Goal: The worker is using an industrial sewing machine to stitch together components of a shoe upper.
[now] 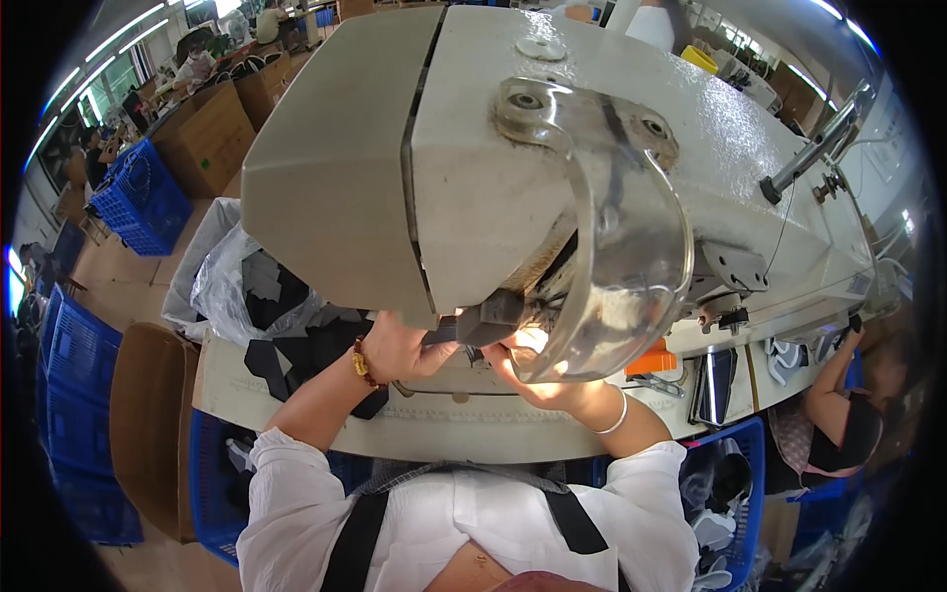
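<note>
A large cream-coloured sewing machine (326, 178) fills the middle of the view, its head hanging over my hands. My left hand (402, 350) is closed at the lower left of the head, with a dark grey piece of material (441, 333) showing between thumb and fingers. My right hand (543, 387) reaches under the head from the right, partly behind a clear plastic guard (646, 257). Its fingertips are close to a bright light by the needle area, and the head hides what they touch. Black cut pieces (321, 355) lie beside my left wrist.
A plastic-lined bin (202, 261) of dark pieces stands left of the table (444, 434). Right of my right hand lie an orange object (651, 360) and a phone (712, 387). Blue crates (755, 474) flank me below the table. Another person's arm (834, 380) is at the right.
</note>
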A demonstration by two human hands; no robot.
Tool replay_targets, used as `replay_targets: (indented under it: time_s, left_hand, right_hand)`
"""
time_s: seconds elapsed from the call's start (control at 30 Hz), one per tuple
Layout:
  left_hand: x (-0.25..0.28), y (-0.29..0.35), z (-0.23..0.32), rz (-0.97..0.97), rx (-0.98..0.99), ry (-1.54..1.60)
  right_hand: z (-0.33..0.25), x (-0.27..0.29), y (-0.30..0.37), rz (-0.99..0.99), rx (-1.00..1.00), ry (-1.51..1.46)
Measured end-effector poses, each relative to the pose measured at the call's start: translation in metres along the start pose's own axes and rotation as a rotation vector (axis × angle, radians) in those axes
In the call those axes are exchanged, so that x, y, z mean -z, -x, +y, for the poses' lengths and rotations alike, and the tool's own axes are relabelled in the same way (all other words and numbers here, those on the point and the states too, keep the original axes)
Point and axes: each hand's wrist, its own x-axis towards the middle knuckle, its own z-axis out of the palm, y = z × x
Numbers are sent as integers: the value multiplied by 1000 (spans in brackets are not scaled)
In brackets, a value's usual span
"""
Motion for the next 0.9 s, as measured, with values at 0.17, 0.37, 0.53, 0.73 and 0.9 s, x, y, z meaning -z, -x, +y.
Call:
replay_targets:
  time_s: [0.17,0.37,0.53,0.73,0.9]
  left_hand:
    - [-6,1,-3,68,45,122]
    - [-1,-5,9,81,-67,-11]
    - [9,-10,18,134,-230,-241]
    - [13,-13,15,113,-287,-198]
    - [12,-13,13,152,-271,-197]
  right_hand:
    - [-2,1,3,-7,-54,-123]
    - [-4,5,0,21,-240,-279]
    - [12,14,6,-183,249,154]
    - [12,21,4,-265,652,738]
    - [23,22,-3,-234,627,733]
